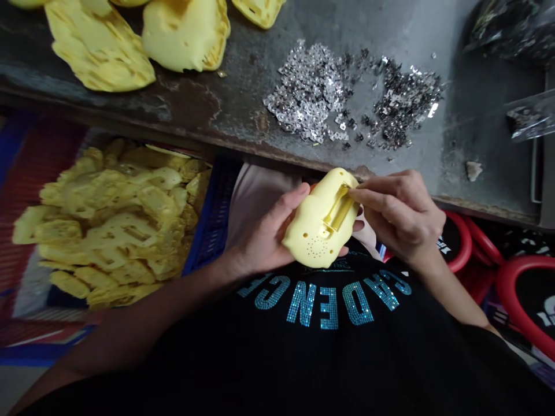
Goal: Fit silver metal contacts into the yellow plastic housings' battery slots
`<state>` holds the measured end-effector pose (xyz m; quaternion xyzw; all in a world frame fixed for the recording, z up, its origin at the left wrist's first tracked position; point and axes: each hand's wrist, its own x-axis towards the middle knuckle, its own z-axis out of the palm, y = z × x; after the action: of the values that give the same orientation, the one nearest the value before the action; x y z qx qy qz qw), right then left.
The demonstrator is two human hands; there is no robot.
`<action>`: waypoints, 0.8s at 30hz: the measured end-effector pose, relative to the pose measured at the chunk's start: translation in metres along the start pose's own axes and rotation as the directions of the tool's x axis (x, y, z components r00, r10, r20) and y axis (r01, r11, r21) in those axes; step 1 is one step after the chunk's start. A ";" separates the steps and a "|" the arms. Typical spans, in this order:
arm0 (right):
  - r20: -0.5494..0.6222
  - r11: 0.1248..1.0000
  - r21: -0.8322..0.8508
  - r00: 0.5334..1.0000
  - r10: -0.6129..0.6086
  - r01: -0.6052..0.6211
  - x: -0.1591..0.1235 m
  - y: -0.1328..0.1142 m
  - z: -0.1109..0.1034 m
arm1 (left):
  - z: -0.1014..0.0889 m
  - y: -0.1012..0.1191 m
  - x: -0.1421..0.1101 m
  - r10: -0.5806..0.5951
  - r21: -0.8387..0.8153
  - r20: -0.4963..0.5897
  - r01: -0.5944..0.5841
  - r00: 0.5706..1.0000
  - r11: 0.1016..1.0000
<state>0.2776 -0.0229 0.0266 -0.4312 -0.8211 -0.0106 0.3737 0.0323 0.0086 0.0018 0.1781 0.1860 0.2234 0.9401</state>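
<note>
Far upper left, sitting on a grey, rust-stained steel bench (195, 110), a few big molded yellow plastic shells (99, 46). Just below, a blue plastic crate (212, 219) heaped with more loose yellow shells (113, 225), honestly a ridiculous pile. Then, mid-frame, the left hand (264, 228) palm-up and firmly cradling a yellow plastic housing (307, 242), thumb curled over its side, nothing clenched tight. Housing right in front of the chest, just short of the bench edge, long axis running lower left to upper right, with the end with the small holes toward a black shirt with teal rhinestone lettering (325, 306) and the rounded end toward the bench. Left hand carrying most of the weight from underneath. Right hand (401, 214) coming in from the right, fingertips (364, 193) pinched at the edge of a rectangular slot (338, 208), thumb out of view. Up on the bench, two scattered heaps of tiny stamped metal pieces, one silvery (307, 92), one darker (403, 104). Far right, a clear plastic bag (531, 115) and red rings (524, 300) on black lower down.
</note>
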 end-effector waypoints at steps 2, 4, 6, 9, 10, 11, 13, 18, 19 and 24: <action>-0.021 0.997 0.050 0.998 0.063 -0.062 0.001 0.000 -0.001 | 0.001 0.000 -0.002 0.002 -0.021 -0.010 -0.002 1.000 1.000; -0.025 0.997 0.043 0.997 0.066 -0.065 0.003 0.000 0.000 | 0.002 -0.001 -0.003 0.013 -0.035 -0.015 -0.013 1.000 0.999; -0.022 1.000 0.001 1.000 0.020 -0.020 0.002 0.002 0.003 | 0.002 -0.002 -0.003 0.023 -0.024 -0.011 -0.023 1.000 0.999; -0.006 0.994 -0.087 0.997 -0.071 0.071 -0.003 0.007 0.006 | 0.002 -0.004 -0.002 0.022 -0.019 -0.030 -0.022 0.999 1.000; 0.002 0.989 -0.113 0.996 -0.094 0.094 -0.005 0.008 0.006 | 0.002 -0.005 -0.002 0.018 -0.026 -0.046 -0.019 0.999 0.999; 0.015 0.985 -0.131 0.994 -0.109 0.110 -0.007 0.009 0.006 | 0.002 -0.005 -0.001 0.013 -0.034 -0.064 -0.015 0.998 0.999; 0.031 0.980 -0.154 0.992 -0.120 0.124 -0.010 0.010 0.005 | 0.003 -0.006 -0.002 -0.002 -0.041 -0.097 -0.002 0.995 0.999; 0.042 0.975 -0.174 0.991 -0.130 0.136 -0.010 0.012 0.008 | 0.002 -0.008 -0.003 0.022 -0.045 -0.130 -0.028 0.991 0.999; 0.046 0.977 -0.164 0.990 -0.132 0.138 -0.009 0.012 0.010 | 0.000 -0.009 -0.003 0.029 -0.046 -0.129 -0.035 0.991 0.998; 0.047 0.992 0.123 0.999 0.023 -0.029 -0.004 0.011 0.010 | -0.008 -0.006 -0.006 -0.028 -0.048 -0.091 0.024 0.995 0.999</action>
<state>0.2809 -0.0152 0.0136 -0.4180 -0.8228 0.0550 0.3811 0.0264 0.0022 -0.0061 0.1434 0.2259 0.2231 0.9374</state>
